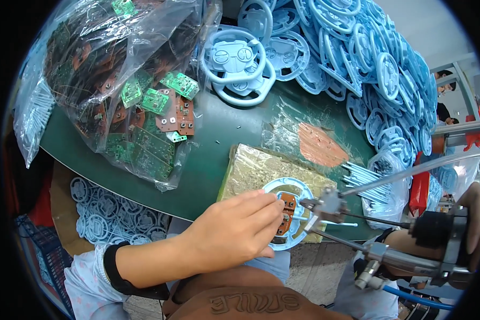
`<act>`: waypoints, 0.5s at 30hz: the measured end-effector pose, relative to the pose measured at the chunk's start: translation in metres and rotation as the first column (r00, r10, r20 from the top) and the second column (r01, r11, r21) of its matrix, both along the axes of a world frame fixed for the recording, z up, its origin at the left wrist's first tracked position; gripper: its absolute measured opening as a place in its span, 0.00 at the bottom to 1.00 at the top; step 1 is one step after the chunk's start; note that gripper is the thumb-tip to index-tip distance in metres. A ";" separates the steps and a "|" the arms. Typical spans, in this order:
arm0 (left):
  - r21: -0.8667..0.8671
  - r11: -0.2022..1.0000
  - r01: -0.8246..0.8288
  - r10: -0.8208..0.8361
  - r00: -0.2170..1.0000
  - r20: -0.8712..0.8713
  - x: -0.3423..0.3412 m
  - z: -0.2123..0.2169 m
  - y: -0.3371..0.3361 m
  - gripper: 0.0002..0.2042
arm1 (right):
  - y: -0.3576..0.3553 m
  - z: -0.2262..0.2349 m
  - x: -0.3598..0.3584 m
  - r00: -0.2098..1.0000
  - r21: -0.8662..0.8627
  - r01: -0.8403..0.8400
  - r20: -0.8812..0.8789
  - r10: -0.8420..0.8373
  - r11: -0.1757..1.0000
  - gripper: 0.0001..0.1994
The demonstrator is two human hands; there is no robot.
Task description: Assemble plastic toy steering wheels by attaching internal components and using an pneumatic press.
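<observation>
A light blue toy steering wheel (pixel 302 188) lies on a worn, film-wrapped block (pixel 250 166). Inside its rim sits a brown circuit board (pixel 286 217), partly covered by my fingers. My left hand (pixel 245 221) grips the wheel's left side, fingers close together over the rim and board. At the far right, my right hand (pixel 476 213) is closed around a screwdriver (pixel 437 230) with a metal feeder head and tubes. The driver's metal nose (pixel 325 205) is over the wheel's right side; whether its tip touches a screw I cannot tell. A thin blue rod (pixel 340 224) sticks out beside the wheel.
A clear plastic bag (pixel 160 48) of green and brown circuit boards fills the left of the green table (pixel 213 160). Blue wheels (pixel 352 42) are heaped at the back right. Blue rods (pixel 365 184) lie near a hose (pixel 416 169). A carton (pixel 64 213) of blue parts stands below left.
</observation>
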State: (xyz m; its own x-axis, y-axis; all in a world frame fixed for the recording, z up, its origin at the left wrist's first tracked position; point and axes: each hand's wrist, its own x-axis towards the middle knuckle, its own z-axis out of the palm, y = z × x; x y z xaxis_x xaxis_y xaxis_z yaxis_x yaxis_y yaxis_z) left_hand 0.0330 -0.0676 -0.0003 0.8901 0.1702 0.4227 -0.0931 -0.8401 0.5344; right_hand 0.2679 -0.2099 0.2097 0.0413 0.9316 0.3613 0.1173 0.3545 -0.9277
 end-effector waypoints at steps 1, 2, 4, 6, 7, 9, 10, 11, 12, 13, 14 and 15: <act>-0.006 1.000 0.007 -0.007 1.000 -0.006 -0.001 0.000 0.001 0.27 | 0.027 -0.010 -0.020 1.000 -0.002 -0.015 -0.002 0.015 1.000 0.24; -0.006 1.000 0.002 -0.002 1.000 -0.010 -0.002 0.000 0.001 0.27 | 0.025 -0.009 -0.014 1.000 -0.005 -0.031 -0.004 0.031 1.000 0.24; 0.004 1.000 0.030 -0.031 0.999 0.011 0.002 0.002 0.001 0.27 | 0.048 -0.012 -0.035 1.000 -0.010 -0.017 0.021 0.017 1.000 0.24; 0.014 1.000 0.008 -0.008 1.000 -0.006 -0.001 0.000 0.001 0.26 | 0.063 -0.021 -0.038 0.998 -0.014 -0.055 0.008 0.055 0.998 0.24; 0.012 1.000 0.012 -0.012 1.000 -0.013 -0.001 0.000 0.001 0.26 | 0.065 -0.024 -0.042 0.998 -0.016 -0.059 0.006 0.059 0.998 0.24; 0.009 1.000 0.013 -0.013 1.000 -0.024 -0.001 0.001 0.002 0.26 | 0.067 -0.030 -0.052 0.997 0.011 0.058 -0.047 -0.057 0.998 0.25; 0.009 1.000 0.018 -0.018 1.000 -0.021 0.000 0.001 0.002 0.26 | 0.067 -0.027 -0.053 0.996 -0.035 0.085 0.005 -0.085 0.996 0.25; 0.008 1.000 0.022 -0.022 1.000 -0.018 0.000 0.001 0.003 0.26 | 0.067 -0.026 -0.052 0.996 -0.037 0.087 0.006 -0.087 0.995 0.25; 0.007 1.000 0.025 -0.024 1.000 -0.019 0.001 0.001 0.003 0.26 | 0.066 -0.025 -0.050 0.995 -0.022 0.092 -0.028 -0.093 0.996 0.25; 0.002 1.000 0.023 -0.023 1.000 -0.020 0.001 0.001 0.002 0.26 | 0.066 -0.025 -0.048 0.993 -0.009 0.096 -0.063 -0.096 0.995 0.25; -0.002 1.000 0.021 -0.021 1.000 -0.022 0.001 0.001 0.002 0.26 | 0.065 -0.025 -0.047 0.993 -0.011 0.096 -0.066 -0.097 0.995 0.25; -0.003 1.000 0.021 -0.021 0.999 -0.026 0.001 0.001 0.003 0.26 | 0.065 -0.026 -0.047 0.993 -0.006 0.093 -0.067 -0.093 0.996 0.25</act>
